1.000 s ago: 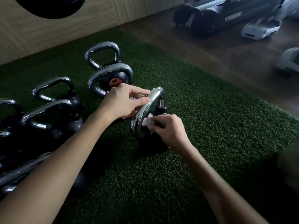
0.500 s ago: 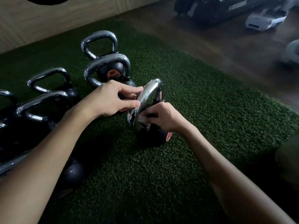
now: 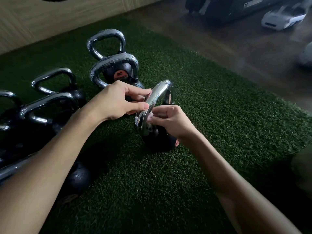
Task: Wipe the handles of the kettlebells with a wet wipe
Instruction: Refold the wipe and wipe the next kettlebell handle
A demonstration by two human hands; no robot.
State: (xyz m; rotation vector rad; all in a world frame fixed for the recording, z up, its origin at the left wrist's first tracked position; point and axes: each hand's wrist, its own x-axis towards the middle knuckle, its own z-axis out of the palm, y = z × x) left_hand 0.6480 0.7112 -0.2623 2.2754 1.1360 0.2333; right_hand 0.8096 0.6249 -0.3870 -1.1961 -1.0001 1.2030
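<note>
Our right hand [image 3: 170, 121] pinches the wet wipe [image 3: 150, 116] against the near, lower end of the chrome handle [image 3: 157, 92]. Our left hand [image 3: 116, 100] pinches that handle just above, thumb and fingers closed on its left flank. From the wipe the handle's long axis arcs up and away from us, so the next stroke likely runs that way, toward the left fingers. The kettlebell [image 3: 157, 141] stands on the turf [image 3: 219, 132], right of the other kettlebells [image 3: 116, 71].

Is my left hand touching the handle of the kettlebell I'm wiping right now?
Touching. In the head view, the left hand holds its thumb and forefinger tips against the chrome handle, with no gap between them.
</note>
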